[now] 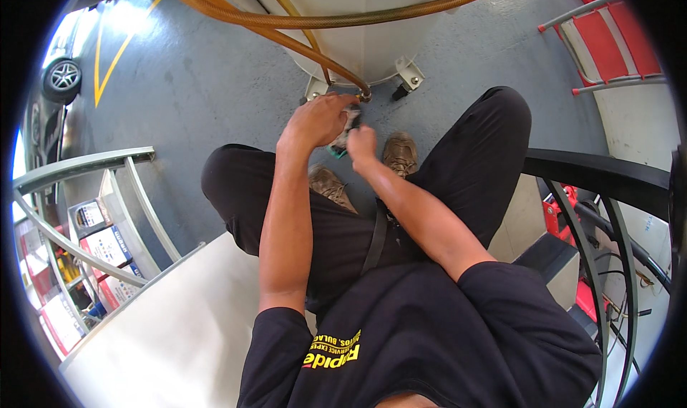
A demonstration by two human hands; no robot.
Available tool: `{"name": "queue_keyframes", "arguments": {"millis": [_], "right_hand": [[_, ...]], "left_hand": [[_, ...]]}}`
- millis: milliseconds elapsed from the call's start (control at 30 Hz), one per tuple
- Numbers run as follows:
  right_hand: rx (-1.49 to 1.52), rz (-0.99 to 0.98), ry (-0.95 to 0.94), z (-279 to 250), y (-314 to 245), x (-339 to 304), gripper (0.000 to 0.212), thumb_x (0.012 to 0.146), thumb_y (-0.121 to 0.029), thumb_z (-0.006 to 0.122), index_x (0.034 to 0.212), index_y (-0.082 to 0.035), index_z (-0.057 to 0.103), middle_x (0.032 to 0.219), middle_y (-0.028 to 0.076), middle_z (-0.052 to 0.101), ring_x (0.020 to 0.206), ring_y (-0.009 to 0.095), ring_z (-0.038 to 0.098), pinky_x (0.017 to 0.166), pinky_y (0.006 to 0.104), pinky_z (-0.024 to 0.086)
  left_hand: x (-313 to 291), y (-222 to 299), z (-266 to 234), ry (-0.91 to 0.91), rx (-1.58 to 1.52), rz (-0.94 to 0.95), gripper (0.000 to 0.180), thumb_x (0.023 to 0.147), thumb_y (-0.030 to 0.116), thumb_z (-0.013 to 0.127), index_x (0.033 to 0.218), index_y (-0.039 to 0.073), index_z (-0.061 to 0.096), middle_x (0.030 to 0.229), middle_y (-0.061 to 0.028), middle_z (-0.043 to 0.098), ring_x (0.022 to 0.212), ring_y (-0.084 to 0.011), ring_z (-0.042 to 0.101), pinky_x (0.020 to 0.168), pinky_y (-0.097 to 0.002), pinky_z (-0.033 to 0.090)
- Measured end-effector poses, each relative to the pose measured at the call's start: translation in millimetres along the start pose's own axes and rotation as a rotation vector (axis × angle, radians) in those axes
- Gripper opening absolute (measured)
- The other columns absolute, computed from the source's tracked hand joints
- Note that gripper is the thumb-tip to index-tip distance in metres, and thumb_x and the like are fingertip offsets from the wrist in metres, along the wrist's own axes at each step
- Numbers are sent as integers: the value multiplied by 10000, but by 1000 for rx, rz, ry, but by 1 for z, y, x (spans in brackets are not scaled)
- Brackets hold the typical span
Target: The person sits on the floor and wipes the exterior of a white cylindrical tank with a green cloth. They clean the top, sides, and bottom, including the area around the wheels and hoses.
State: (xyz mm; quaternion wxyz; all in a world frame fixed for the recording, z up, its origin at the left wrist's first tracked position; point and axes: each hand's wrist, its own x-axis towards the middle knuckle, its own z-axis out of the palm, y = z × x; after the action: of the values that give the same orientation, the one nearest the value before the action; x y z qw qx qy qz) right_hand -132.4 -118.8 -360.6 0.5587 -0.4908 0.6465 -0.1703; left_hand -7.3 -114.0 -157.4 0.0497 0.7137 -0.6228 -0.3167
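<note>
My left hand (322,119) curls over a small mottled grey, black and teal thing (348,130), whose kind I cannot make out. One of its fingers stretches toward a brass fitting (365,97) at the end of an amber hose (325,50). My right hand (363,143) is closed beside that thing, slightly blurred, and what lies inside its fist is hidden. Both hands are low between my knees, above my brown shoes (399,154). Just beyond them stands a large white rounded tank (358,50) on castors.
A black castor (401,92) sticks out under the tank. At left, a metal rack (86,166) holds boxes (107,247), with a car wheel (62,77) farther off. Red-and-grey folding steps (608,40) stand far right. A black curved rail (594,175) and red equipment (554,215) are near right.
</note>
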Motion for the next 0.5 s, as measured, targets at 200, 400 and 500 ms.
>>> {"name": "queue_keyframes", "arguments": {"millis": [200,400,500], "right_hand": [[578,-104,256,-19,-12,27,465,1001,-163,532,1422,33,550,1289,252,632,1143,360,652,934,481,511],[486,-410,244,-15,-30,6,461,999,-167,620,1417,9,536,1297,178,496,1087,304,614,931,462,511],[267,-533,315,-17,-31,14,445,956,-124,696,1352,8,541,1261,170,502,1034,289,621,862,445,524]], "left_hand": [[-8,-5,-3,12,28,-92,440,1029,183,581,1467,160,609,1440,-156,645,1355,-365,575,1120,-483,469],[-6,-2,-4,20,-7,-43,435,1024,182,588,1458,162,612,1399,-156,665,1344,-361,581,1114,-488,472],[-7,-4,-4,29,2,-49,433,1019,182,590,1450,157,614,1376,-161,674,1323,-367,592,1099,-491,478]]}}
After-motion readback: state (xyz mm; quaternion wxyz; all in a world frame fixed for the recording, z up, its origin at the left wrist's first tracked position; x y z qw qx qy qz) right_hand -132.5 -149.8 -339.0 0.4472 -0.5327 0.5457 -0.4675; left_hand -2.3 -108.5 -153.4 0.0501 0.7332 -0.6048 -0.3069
